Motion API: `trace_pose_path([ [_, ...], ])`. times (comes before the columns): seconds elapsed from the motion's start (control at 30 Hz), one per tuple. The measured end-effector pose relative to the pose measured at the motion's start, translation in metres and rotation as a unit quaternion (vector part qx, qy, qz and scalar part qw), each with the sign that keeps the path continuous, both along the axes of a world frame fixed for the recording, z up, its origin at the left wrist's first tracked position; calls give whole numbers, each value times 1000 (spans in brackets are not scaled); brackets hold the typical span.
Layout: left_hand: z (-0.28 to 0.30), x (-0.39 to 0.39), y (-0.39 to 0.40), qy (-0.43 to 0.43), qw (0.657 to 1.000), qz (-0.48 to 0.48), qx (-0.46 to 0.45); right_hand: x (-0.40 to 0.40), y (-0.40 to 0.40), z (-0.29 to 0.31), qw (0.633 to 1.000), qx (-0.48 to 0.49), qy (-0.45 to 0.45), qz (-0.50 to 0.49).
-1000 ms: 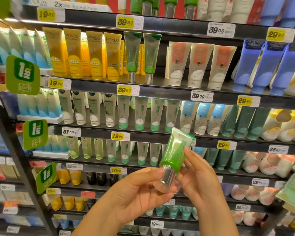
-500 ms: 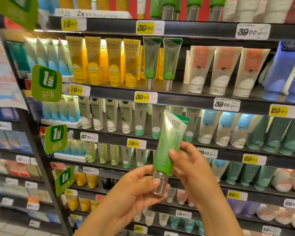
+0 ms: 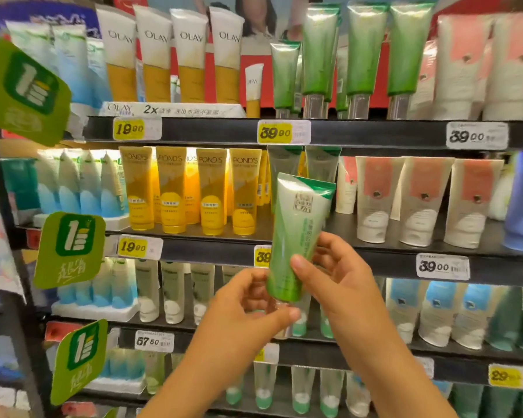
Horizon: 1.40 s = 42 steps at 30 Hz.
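A green-and-white cosmetic tube [image 3: 299, 230] stands nearly upright, cap down, in front of the second shelf. My left hand [image 3: 248, 309] pinches the clear cap at the tube's bottom between thumb and fingers. My right hand [image 3: 341, 282] grips the tube's lower body, thumb across its front and fingers behind. Behind the tube, two matching green tubes [image 3: 302, 164] stand on the shelf, partly hidden by it.
Black store shelves [image 3: 360, 251] hold rows of tubes: yellow Pond's tubes [image 3: 191, 191], Olay tubes [image 3: 172, 55] and green tubes [image 3: 344, 55] above, pink-and-white tubes [image 3: 420, 200] at right. Green thumbs-up signs [image 3: 70, 248] jut out at left. Price tags line the shelf edges.
The tube has risen and straightened from a tilt to nearly upright, both hands still on it. The view has tilted up, so the Olay shelf now shows.
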<state>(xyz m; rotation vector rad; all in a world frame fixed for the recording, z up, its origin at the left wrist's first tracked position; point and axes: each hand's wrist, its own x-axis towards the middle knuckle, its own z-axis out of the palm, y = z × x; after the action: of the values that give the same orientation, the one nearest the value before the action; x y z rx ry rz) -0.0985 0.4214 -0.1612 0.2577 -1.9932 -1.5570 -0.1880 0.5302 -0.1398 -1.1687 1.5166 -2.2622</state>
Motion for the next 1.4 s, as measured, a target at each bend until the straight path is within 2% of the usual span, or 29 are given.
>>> trace_pose_path([
  [0.2,63,-41,-25,105,992,2,-76,-29,-20,70,994,-17,98,-39],
  [0.33,103,-61,-43,136,982,-11,-130,-44,-32,114,984,-16,163,-75],
  [0.57,159,-93,-71,186,971,-18,-147,-68,-44,178,936,48,300,-177],
  [0.77,197,-111,-100,215,971,-21,-101,-95,-45,200,891,64,308,-328],
  [0.97,224,-132,-124,197,973,5,-124,-113,-56,203,836,116,330,-423],
  [1.2,231,-149,-127,147,975,-7,-166,-129,-69,206,806,198,322,-455],
  [1.4,234,-155,-128,109,974,21,-198,-138,-79,207,807,219,308,-453],
])
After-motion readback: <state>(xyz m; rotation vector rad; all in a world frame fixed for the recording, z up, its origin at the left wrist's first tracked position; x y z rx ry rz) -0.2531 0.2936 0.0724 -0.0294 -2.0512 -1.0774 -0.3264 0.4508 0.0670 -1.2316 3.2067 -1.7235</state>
